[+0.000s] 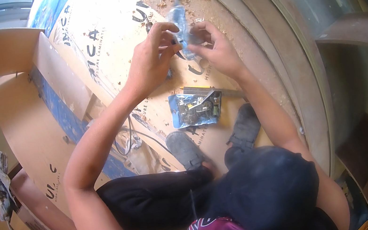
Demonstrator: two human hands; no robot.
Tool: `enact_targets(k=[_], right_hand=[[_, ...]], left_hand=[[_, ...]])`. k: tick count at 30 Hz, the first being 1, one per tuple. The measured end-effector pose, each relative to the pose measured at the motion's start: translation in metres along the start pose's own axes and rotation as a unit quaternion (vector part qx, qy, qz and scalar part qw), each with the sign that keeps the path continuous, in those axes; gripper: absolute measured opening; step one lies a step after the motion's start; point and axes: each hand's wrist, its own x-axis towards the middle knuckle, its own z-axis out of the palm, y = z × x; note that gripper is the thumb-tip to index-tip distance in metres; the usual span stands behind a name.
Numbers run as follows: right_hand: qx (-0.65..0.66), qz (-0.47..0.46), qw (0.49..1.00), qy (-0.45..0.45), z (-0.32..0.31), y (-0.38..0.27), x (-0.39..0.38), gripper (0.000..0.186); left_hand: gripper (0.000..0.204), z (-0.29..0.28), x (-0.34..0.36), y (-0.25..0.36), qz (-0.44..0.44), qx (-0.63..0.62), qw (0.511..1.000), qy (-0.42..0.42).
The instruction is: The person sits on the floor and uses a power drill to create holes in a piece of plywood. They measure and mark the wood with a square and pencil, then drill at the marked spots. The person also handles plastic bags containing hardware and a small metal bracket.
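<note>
1. A broad, pale tan sheet (122,43) printed with dark lettering lies spread under the work, with brown wood shavings (219,2) scattered beyond it.
2. Two dark grey closed-toe shoes (185,150) stand on the sheet, below the hands in view.
3. The left hand (152,55) has bent fingers, its thumb and fingertips pinching the left edge of a clear, blue-tinted plastic packet.
4. The right hand (213,46) pinches that packet's right side between thumb and fingers.
5. A flat, blue-edged clear pouch (195,109) of small dark and metallic parts lies near the shoes.
6. The narrow packet (179,23) is held between both hands, above the sheet.
</note>
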Motion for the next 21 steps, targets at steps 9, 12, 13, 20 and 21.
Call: enact_targets(k=[9,12,13,20,21], right_hand=[[0.006,-0.002,0.995,0.101,-0.005,-0.002,-0.027,0.061],[-0.012,-0.036,0.997,0.073,-0.012,-0.009,-0.025,0.062],[-0.005,-0.024,0.998,0.062,-0.014,-0.014,-0.026,0.062],[-0.004,-0.116,0.993,-0.001,-0.017,-0.043,-0.035,0.061],[-0.029,-0.163,0.986,-0.006,-0.017,-0.045,-0.036,0.060]], left_hand=[[0.064,0.005,-0.034,0.015,-0.187,-0.116,0.975,0.023],[0.055,-0.003,-0.022,-0.019,-0.254,-0.341,0.902,0.078],[0.056,-0.006,-0.019,-0.028,-0.284,-0.384,0.875,0.079],[0.056,0.014,-0.013,-0.056,-0.288,-0.601,0.744,-0.043],[0.055,0.014,-0.016,-0.058,-0.282,-0.606,0.743,-0.037]])
